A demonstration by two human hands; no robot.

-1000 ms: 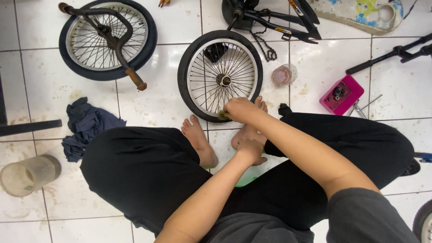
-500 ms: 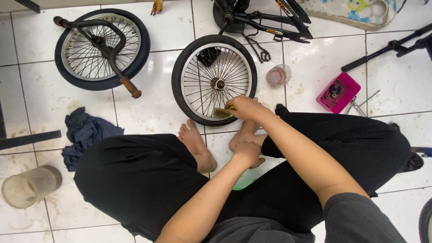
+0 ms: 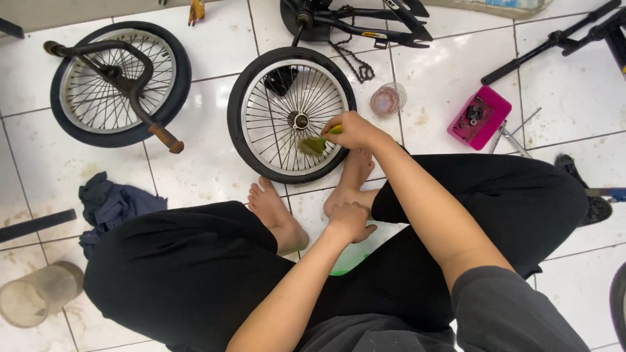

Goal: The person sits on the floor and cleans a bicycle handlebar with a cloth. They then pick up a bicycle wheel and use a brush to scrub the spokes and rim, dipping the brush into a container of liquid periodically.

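The small bicycle wheel [image 3: 291,115] lay flat on the tiled floor [image 3: 208,169], just beyond my feet. I judged short strokes along the spokes would serve best, pressing lightly. My right hand [image 3: 352,130] had its fingers curled tight around a yellow-green brush [image 3: 315,143]; my left hand [image 3: 349,220] rested loosely closed on my foot [image 3: 349,186].

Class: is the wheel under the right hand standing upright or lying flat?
Flat. The wheel lies on the tiles, whole rim and spokes seen from above; the right hand rests over it.
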